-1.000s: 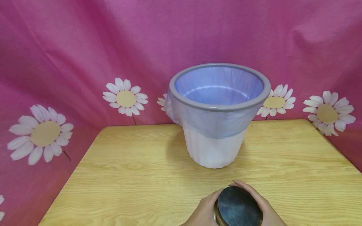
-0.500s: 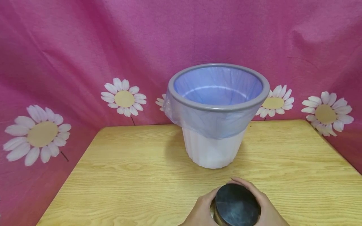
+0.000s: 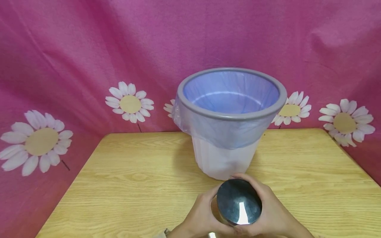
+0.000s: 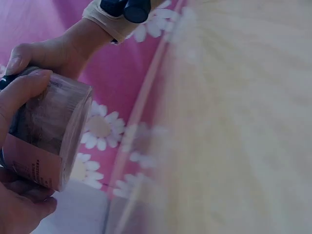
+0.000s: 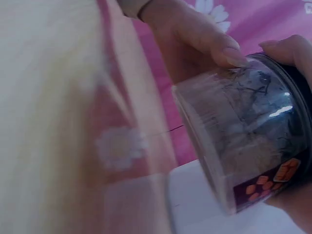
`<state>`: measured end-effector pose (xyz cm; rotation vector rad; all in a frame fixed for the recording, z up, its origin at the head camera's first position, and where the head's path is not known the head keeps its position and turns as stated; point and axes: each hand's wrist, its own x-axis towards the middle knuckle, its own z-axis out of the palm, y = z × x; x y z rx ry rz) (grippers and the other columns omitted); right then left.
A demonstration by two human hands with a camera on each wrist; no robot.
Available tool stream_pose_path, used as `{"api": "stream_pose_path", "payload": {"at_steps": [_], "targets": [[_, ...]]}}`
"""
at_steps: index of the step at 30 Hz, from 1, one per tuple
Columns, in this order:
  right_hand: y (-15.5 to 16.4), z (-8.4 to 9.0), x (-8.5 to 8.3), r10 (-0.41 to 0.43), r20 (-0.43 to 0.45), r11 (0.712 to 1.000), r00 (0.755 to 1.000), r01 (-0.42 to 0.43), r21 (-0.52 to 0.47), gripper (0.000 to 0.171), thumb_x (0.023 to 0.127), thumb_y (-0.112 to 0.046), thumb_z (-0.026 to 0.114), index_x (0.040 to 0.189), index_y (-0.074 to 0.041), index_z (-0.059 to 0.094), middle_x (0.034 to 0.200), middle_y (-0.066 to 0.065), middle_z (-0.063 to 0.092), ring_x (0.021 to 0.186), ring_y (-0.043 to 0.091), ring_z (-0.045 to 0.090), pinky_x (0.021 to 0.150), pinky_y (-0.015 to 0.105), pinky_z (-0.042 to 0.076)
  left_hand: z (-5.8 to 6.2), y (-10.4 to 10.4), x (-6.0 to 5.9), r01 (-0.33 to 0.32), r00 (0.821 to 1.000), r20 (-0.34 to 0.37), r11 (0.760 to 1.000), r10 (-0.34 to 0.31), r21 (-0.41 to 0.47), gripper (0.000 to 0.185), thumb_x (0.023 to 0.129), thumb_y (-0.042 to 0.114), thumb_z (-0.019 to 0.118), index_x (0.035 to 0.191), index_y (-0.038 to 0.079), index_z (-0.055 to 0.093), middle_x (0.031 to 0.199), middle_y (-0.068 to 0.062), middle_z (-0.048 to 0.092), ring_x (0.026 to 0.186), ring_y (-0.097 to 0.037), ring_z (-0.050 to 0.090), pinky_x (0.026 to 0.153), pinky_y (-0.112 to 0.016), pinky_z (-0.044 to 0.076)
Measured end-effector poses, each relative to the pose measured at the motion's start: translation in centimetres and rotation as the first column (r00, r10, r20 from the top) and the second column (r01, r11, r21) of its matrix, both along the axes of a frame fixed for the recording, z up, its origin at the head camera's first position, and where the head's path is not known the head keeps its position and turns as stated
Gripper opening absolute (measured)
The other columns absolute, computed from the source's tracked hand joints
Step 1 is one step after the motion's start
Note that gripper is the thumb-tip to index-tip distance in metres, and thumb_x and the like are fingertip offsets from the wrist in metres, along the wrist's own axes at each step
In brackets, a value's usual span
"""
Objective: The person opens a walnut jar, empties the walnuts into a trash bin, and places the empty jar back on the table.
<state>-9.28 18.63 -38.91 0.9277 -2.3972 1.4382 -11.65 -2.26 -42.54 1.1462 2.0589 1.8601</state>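
Near the bottom of the head view, a clear plastic jar is held up between both hands, its round dark lid toward the head camera. My left hand grips its left side and my right hand its right. The wrist views show the jar's clear wall with a printed label and dark, indistinct contents or marks inside. Its base is apart from the table. Behind it stands a white wastebasket with a grey rim and a translucent bluish liner folded over the outside.
The wastebasket stands upright toward the back of a wood-grain table. A pink cloth with white daisies hangs behind the table and along its sides.
Both hands have moved the jar forward and slightly left, nearer the wastebasket. Its lid now catches a bright reflection, and more of both hands shows. The wastebasket stays put.
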Motion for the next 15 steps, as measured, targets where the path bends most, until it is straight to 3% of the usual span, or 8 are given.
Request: {"api": "stream_pose_path", "payload": {"at_steps": [4, 8, 15], "targets": [[-0.6, 1.0, -0.8, -0.002, -0.016, 0.998, 1.000, 0.003, 0.067, 0.099, 0.055, -0.028, 0.093, 0.139, -0.015, 0.044, 0.125, -0.002, 0.058, 0.104, 0.014, 0.059, 0.087, 0.028, 0.049, 0.3, -0.4, -0.4, -0.012, 1.000, 0.022, 0.999, 0.011, 0.048, 0.087, 0.067, 0.008, 0.088, 0.141, 0.022, 0.045, 0.137, 0.005, 0.054, 0.123, -0.016, 0.053, 0.103, -0.033, 0.043], [-1.1, 1.3, -1.1, -0.005, 0.002, 0.997, 1.000, 0.005, 0.073, 0.097, 0.055, -0.029, 0.092, 0.139, -0.016, 0.044, 0.125, -0.003, 0.058, 0.105, 0.014, 0.058, 0.088, 0.029, 0.048, 0.5, -0.9, -0.5, -0.007, 0.997, 0.072, 0.996, 0.001, 0.086, 0.085, 0.067, 0.005, 0.087, 0.140, 0.020, 0.047, 0.136, 0.003, 0.055, 0.122, -0.018, 0.054, 0.102, -0.033, 0.043], [-1.3, 2.0, -1.3, -0.025, -0.027, 0.996, 0.999, 0.027, 0.087, 0.098, 0.057, -0.032, 0.092, 0.140, -0.014, 0.044, 0.126, -0.003, 0.058, 0.106, 0.014, 0.058, 0.089, 0.029, 0.048, 1.3, -1.2, -0.4, -0.069, 0.998, 0.011, 0.997, 0.069, 0.039, 0.085, 0.066, 0.011, 0.088, 0.140, 0.024, 0.048, 0.135, 0.006, 0.055, 0.123, -0.016, 0.053, 0.102, -0.033, 0.044]]}}
